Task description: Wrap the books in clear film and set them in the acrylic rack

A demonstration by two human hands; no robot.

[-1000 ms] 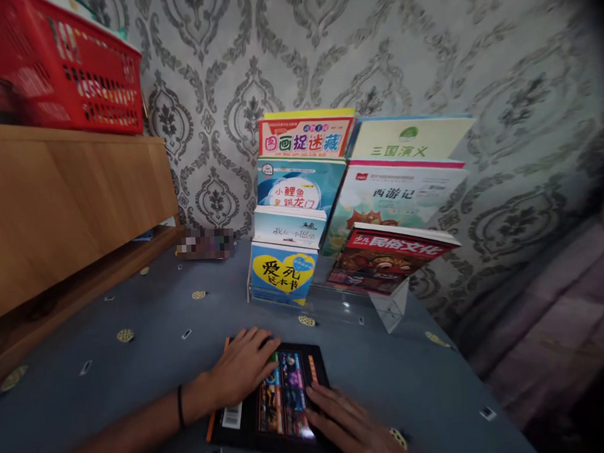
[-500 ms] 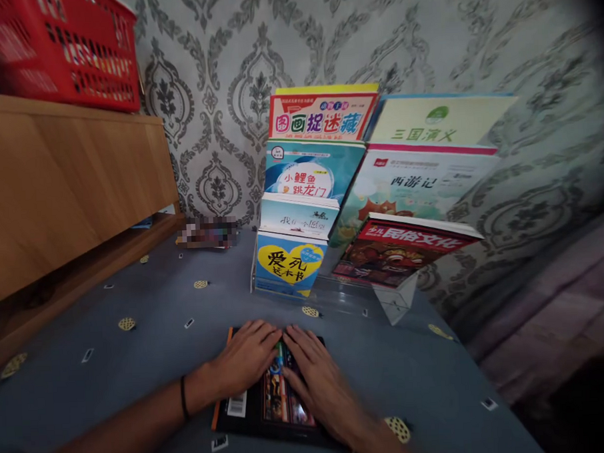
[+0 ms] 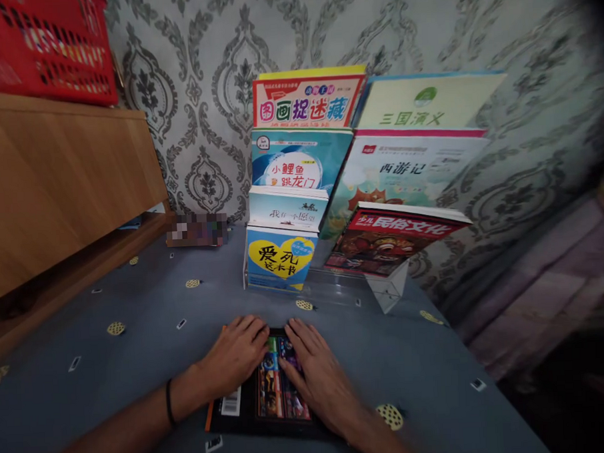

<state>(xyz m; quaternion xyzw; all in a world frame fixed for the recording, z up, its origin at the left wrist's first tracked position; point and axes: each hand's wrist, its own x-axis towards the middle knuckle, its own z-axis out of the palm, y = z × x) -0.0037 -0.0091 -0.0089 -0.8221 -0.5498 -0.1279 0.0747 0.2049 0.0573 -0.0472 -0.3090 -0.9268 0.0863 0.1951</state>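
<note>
And now the right hand (image 3: pixel 325 382), having come up from the book's right edge, is lying open beside the left hand (image 3: pixel 237 356), both resting flat on the black book (image 3: pixel 282 402) before the acrylic book rack (image 3: pixel 387 292), seemingly steadying it evenly.

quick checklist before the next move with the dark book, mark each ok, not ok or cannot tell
1. Left hand on the dark book: ok, resting on top
2. Right hand on it: ok, also on top
3. Book flat on the table: ok
4. Book clear of the display stand: ok, visible gap
5. Fingers hooked under the book: cannot tell, hidden
</note>
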